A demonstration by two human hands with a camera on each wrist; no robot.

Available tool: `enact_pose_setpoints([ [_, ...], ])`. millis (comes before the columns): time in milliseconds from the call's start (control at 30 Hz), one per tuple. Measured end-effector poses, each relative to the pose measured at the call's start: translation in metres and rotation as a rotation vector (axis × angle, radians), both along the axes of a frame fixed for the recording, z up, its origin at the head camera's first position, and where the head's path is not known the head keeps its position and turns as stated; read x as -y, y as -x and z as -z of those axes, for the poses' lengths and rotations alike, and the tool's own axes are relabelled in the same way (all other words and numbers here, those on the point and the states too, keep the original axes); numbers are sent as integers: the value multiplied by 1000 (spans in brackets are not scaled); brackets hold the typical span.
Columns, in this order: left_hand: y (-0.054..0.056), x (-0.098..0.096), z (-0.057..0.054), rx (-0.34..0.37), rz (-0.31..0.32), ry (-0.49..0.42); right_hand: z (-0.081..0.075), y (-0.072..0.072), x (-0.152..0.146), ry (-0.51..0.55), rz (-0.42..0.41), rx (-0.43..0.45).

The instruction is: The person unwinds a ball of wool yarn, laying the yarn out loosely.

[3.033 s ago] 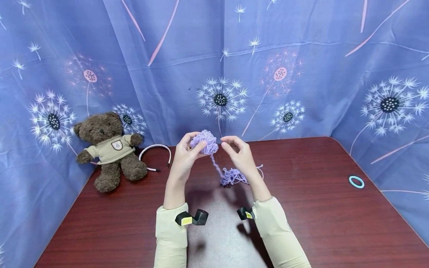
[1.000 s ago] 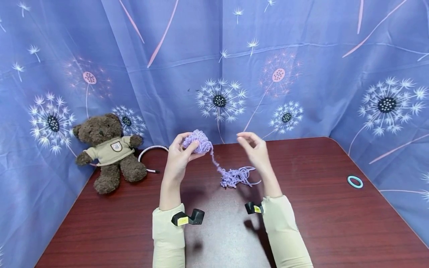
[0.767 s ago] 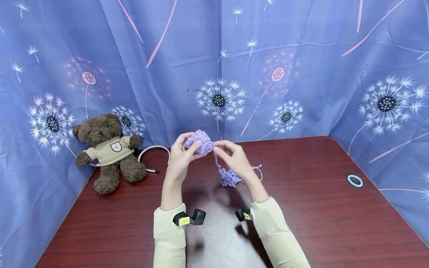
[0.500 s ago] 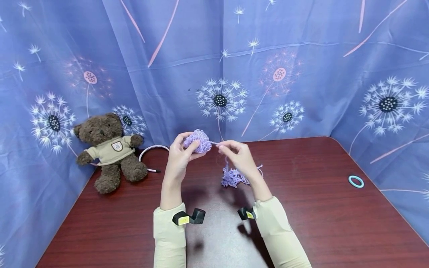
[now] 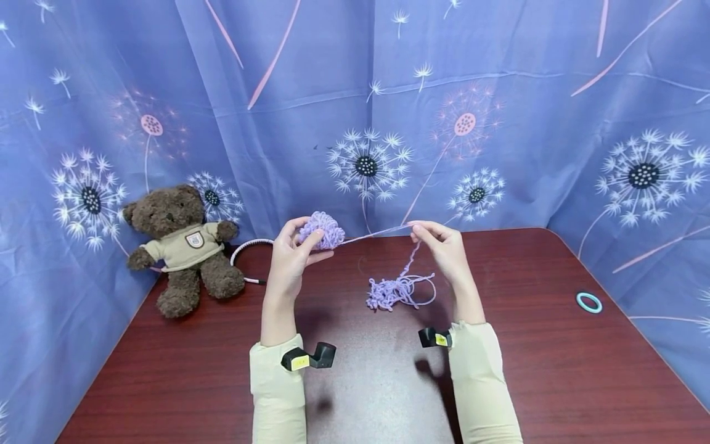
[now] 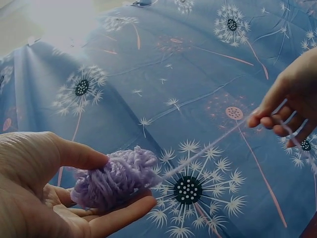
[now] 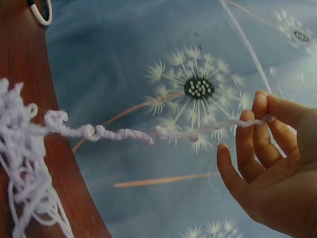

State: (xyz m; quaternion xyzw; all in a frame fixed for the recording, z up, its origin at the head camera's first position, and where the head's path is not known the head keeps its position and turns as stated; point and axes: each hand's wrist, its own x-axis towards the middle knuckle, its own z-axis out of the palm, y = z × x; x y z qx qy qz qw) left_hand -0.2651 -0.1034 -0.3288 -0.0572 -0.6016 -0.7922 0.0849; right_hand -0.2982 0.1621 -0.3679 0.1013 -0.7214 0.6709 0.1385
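Observation:
My left hand [image 5: 288, 256] grips a fluffy bundle of lilac yarn [image 5: 322, 230], thumb on top and fingers beneath; the left wrist view shows the same wound yarn bundle [image 6: 116, 176]. From it a strand of yarn [image 6: 208, 148] runs taut to my right hand [image 5: 448, 250], which pinches it between thumb and index finger. Below that pinch, a kinked, twisted length of yarn [image 7: 109, 133] hangs down to a tangled lilac yarn piece [image 5: 391, 292] with loose loops lying on the table. In the right wrist view my right hand [image 7: 277, 163] has its other fingers loosely bent.
A brown teddy bear [image 5: 185, 246] in a beige shirt sits at the table's back left. Beside it lies a white headband [image 5: 244, 246], partly behind my left hand. A turquoise ring [image 5: 589, 302] rests at the right. A blue dandelion-print curtain [image 5: 277, 154] surrounds the dark red table [image 5: 554, 370].
My right hand met the yarn bundle, pinched the strand and drew it out to the right, stretching it between both hands. The left hand shifted slightly left with the bundle.

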Motion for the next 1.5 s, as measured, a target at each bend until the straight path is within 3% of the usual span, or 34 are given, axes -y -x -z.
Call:
enact_pose_setpoints([
  [200, 0, 5, 0, 3, 9, -4, 2, 3, -10, 102, 76, 27],
  [433, -1, 6, -1, 4, 24, -4, 1, 3, -15, 245, 154, -3],
  [1067, 2, 6, 2, 30, 81, 102, 1, 7, -16, 379, 317, -27],
  [1267, 0, 6, 3, 20, 34, 148, 1, 6, -19, 387, 353, -40],
  [1500, 1, 9, 4, 20, -39, 115, 2, 8, -23, 424, 358, -62],
])
